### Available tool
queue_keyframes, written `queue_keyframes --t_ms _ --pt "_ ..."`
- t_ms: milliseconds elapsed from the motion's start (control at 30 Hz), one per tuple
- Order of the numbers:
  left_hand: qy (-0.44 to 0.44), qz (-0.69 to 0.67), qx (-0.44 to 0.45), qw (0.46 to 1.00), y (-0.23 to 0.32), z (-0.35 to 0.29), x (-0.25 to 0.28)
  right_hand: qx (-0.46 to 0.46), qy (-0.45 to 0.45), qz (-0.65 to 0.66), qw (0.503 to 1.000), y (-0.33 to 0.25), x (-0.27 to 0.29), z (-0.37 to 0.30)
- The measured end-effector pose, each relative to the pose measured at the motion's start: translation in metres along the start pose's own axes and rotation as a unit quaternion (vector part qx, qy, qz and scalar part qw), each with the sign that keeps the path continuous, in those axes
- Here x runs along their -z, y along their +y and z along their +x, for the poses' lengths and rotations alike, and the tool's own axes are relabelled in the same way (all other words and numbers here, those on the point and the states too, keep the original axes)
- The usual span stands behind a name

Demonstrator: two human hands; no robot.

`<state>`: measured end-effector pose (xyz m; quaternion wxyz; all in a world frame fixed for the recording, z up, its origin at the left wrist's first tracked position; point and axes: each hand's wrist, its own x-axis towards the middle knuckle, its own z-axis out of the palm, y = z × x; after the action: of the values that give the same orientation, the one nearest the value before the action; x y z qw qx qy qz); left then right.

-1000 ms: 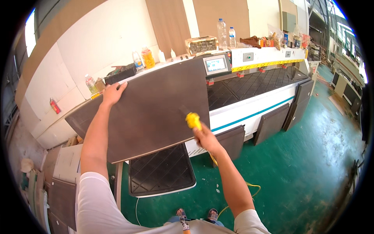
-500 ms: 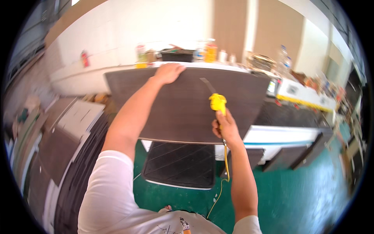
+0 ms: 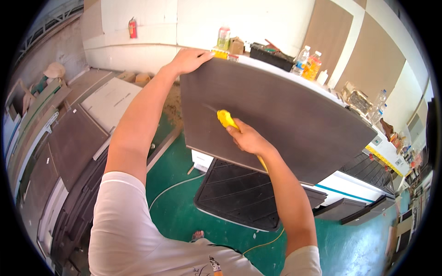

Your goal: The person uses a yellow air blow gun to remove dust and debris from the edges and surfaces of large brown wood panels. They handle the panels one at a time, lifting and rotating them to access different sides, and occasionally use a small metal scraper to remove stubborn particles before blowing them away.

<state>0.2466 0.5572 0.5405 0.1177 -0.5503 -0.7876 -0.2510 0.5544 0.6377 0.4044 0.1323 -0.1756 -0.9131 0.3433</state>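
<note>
A dark brown board (image 3: pixel 294 119) stands tilted before me. My left hand (image 3: pixel 188 62) is closed over its top edge near the left corner. My right hand (image 3: pixel 250 139) is wrapped round a yellow air blow gun (image 3: pixel 225 117), held in front of the board's face. Its thin nozzle is blurred and points up and left. A yellow hose (image 3: pixel 263 164) drops from below the grip, partly hidden by my forearm.
Behind the board, a bench carries bottles (image 3: pixel 301 60) and a black tray (image 3: pixel 271 56). Below lies a black ribbed mat (image 3: pixel 239 193) on the green floor (image 3: pixel 175 211). Stacked boards (image 3: pixel 76 138) lean at the left. A fire extinguisher (image 3: pixel 132 28) hangs on the wall.
My view has swung left, so the board now appears further right and slanted. The blow gun has moved toward the board's left part. My left hand has moved toward the left corner.
</note>
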Motion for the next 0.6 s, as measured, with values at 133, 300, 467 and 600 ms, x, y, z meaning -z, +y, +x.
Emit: queue_keyframes --t_ms 133,300,467,600 --pt "0.021 0.022 -0.031 0.999 -0.023 0.009 -0.018 0.023 0.067 -0.025 0.997 -0.021 -0.035 0.032" --pt "0.046 0.029 -0.034 0.998 -0.026 0.010 -0.023 -0.049 0.038 -0.084 0.995 -0.024 -0.098 0.041" --pt "0.047 0.022 -0.033 0.998 -0.015 0.002 -0.023 0.103 0.113 -0.196 0.968 0.051 -0.190 0.023" --pt "0.021 0.059 -0.016 0.998 -0.013 0.005 -0.015 -0.069 0.075 -0.122 0.987 0.004 -0.183 0.016"
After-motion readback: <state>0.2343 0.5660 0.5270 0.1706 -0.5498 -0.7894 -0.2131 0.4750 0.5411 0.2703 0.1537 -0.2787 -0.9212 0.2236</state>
